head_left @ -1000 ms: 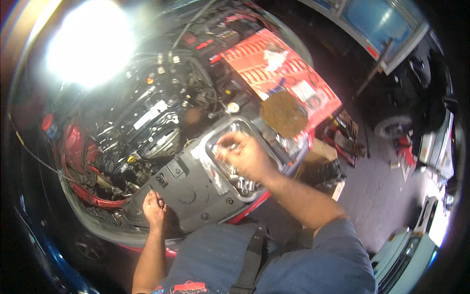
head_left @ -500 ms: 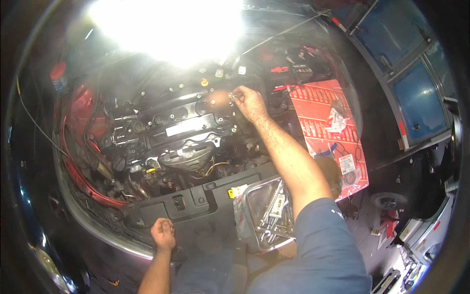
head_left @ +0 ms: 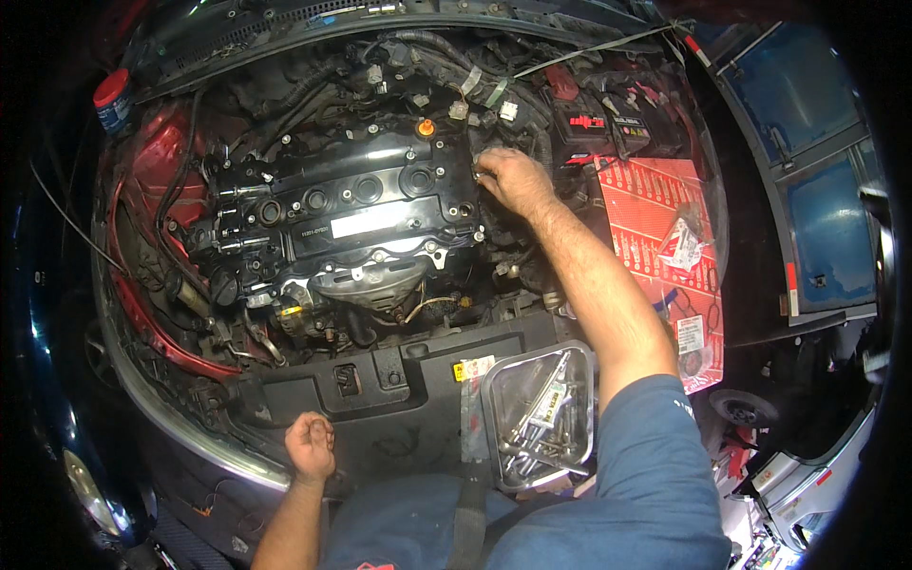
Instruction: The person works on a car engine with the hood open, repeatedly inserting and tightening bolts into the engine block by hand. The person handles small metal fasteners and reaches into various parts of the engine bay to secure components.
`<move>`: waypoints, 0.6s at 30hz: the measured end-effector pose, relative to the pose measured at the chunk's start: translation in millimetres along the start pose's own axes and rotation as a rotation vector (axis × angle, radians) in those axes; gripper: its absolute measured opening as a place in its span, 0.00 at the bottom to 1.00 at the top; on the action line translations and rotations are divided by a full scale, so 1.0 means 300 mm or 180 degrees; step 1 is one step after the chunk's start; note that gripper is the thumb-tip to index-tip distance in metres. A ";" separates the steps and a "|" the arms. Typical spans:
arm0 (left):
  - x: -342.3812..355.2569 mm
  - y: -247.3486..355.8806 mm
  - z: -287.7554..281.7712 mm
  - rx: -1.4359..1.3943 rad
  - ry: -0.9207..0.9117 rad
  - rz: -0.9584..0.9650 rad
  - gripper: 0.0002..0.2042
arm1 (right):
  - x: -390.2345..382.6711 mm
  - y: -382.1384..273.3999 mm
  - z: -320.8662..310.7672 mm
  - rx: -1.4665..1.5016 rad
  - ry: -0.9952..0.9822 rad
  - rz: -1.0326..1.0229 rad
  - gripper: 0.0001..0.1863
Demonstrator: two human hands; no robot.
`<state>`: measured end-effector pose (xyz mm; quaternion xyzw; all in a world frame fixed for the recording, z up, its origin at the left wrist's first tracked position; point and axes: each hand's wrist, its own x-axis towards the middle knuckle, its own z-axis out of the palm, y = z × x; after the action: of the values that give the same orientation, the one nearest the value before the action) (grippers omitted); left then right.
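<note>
A black engine valve cover [head_left: 328, 199] with round plug holes and several bolts along its edges lies in the open engine bay. My right hand [head_left: 516, 180] is at the cover's far right end, its thumb and fingertips pinched together. Whatever they grip is too small or hidden to make out. An orange-topped cap [head_left: 426, 127] stands on the cover to the left of that hand. Over the front panel [head_left: 427, 380] of the bay, low and to the left, my left hand [head_left: 311, 445] is curled closed. Its fingers hide anything inside.
A metal tray [head_left: 489, 408] of tools and a white tube sits on the front panel. Red gasket packaging [head_left: 651, 214] lies along the right side, beside the battery [head_left: 594, 128]. A red-lidded jar [head_left: 112, 100] stands far left. A strap [head_left: 598, 47] crosses the upper right.
The bright glare over the far part of the engine bay is gone, and the view has shifted slightly. My right hand stays pinched at the cover's right end; my left hand stays curled.
</note>
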<state>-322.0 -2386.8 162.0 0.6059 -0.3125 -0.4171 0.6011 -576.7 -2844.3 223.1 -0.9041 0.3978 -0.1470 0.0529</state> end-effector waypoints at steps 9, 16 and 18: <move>0.000 0.000 -0.003 -0.0115 -0.0033 -0.0084 0.17 | 0.008 0.005 -0.005 -0.0118 -0.0211 0.0137 0.11; -0.001 -0.006 -0.014 -0.0164 -0.0094 -0.0090 0.16 | 0.013 -0.023 -0.023 -0.0231 -0.0247 0.0206 0.11; -0.002 -0.009 -0.016 -0.0191 -0.0104 -0.0091 0.16 | 0.018 -0.024 -0.026 -0.0334 -0.0344 0.0119 0.10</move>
<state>-318.4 -2383.9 159.0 0.5850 -0.3009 -0.4447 0.6079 -570.6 -2843.4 233.4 -0.9046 0.4183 -0.0758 0.0295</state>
